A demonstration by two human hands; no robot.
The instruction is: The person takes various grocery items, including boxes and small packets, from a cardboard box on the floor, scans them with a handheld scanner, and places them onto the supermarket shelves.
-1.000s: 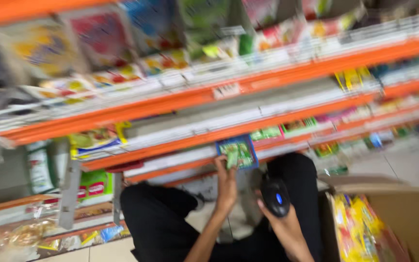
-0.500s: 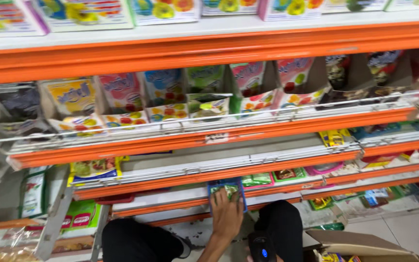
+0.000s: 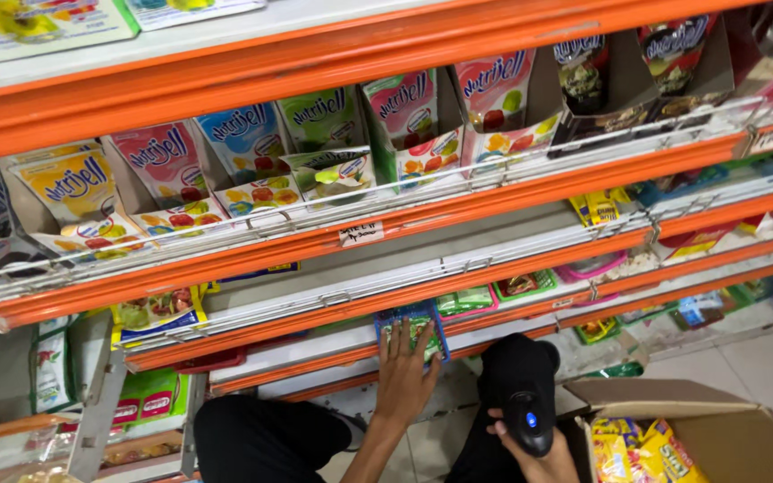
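My left hand lies flat with fingers spread on a blue and green packet, pressing it against the front of a low orange shelf. My right hand sits at the bottom edge, closed around a black handheld scanner with a small blue light. My black-trousered knees show below both hands.
Orange shelves with wire rails hold upright coloured powder packets in display boxes. Green packets lie on the low shelf beside the left hand. An open cardboard box with yellow packets stands on the tiled floor at bottom right.
The view has tilted upward along the shelves. My left hand has stayed on the blue and green packet at the low shelf, and my right hand still holds the scanner.
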